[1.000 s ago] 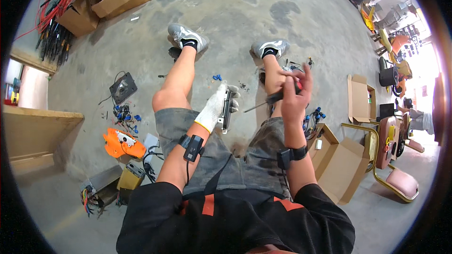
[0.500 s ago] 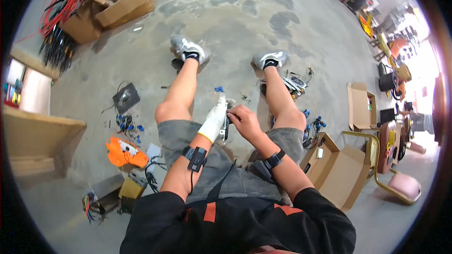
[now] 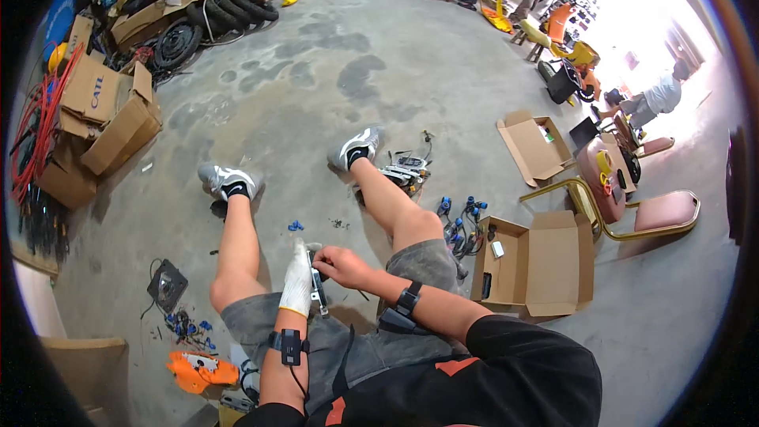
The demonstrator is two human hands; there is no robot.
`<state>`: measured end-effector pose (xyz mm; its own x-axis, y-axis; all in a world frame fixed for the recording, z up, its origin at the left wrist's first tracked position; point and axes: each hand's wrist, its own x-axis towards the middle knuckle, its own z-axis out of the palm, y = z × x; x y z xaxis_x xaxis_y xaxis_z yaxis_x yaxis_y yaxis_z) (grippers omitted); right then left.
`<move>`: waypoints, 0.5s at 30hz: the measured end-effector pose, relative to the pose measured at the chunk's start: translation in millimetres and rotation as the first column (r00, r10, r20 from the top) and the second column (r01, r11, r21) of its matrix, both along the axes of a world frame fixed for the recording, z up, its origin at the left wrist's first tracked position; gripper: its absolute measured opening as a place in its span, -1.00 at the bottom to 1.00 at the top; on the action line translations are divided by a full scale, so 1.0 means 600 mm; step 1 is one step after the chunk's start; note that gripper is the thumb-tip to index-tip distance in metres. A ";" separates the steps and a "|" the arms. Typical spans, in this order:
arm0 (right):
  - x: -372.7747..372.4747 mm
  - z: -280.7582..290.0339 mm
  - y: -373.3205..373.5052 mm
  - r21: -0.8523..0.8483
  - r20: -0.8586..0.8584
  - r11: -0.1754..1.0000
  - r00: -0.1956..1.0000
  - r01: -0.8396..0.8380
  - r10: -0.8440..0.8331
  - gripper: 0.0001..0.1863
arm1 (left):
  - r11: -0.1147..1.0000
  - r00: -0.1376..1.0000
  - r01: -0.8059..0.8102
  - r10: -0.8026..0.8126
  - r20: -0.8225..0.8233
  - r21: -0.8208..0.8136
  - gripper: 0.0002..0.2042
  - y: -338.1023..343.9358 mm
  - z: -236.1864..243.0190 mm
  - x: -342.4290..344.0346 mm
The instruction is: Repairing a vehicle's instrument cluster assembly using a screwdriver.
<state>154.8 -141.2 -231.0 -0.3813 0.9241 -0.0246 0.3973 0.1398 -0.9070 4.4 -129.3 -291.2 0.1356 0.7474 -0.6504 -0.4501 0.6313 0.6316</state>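
My left hand [image 3: 298,278], in a white work glove, is closed round a slim silver-and-black metal part [image 3: 319,294] held upright between my knees. My bare right hand [image 3: 341,266] meets its upper end from the right, with thumb and forefinger pinched there. What the right fingertips grip is too small to make out. On the floor just beyond my hands lie small blue connectors [image 3: 295,226] and a scatter of dark bits [image 3: 339,224].
Beside my right knee are blue-ended cables [image 3: 462,229] and an open cardboard box [image 3: 506,269]. A silver-and-black assembly [image 3: 407,174] lies past my right shin. To my left sit an orange plastic shell [image 3: 202,372] and a black square unit [image 3: 167,286]. Other people are in the background.
The view has swung to the right and up, so my hands and legs sit further left in it. My hands stay together on the metal part.
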 end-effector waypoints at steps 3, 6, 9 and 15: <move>0.004 -0.007 -0.001 0.028 0.016 1.000 1.000 0.007 -0.007 -0.78 | 1.000 0.999 0.013 -0.011 0.053 -0.023 -0.43 -0.005 0.010 0.000; -0.006 -0.016 0.001 -0.037 0.034 0.999 0.999 0.021 -0.020 -0.79 | 0.995 0.991 -0.051 0.062 0.122 -0.090 -0.46 -0.017 0.011 -0.005; -0.008 -0.052 0.018 0.049 0.093 0.999 0.995 0.023 -0.027 -0.81 | 0.926 0.959 -0.263 0.282 0.032 -0.270 -0.48 -0.008 0.025 0.003; 0.030 -0.127 0.091 -0.540 0.014 0.793 0.945 0.284 -0.328 -0.84 | 0.885 0.933 -0.332 0.360 0.029 -0.326 -0.57 -0.009 0.073 0.005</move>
<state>172.5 -86.9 -307.5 -0.1022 0.8449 -0.5251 0.2646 -0.4858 -0.8331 7.6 -134.6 -247.6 -0.0287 0.5187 -0.8544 -0.7192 0.5830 0.3781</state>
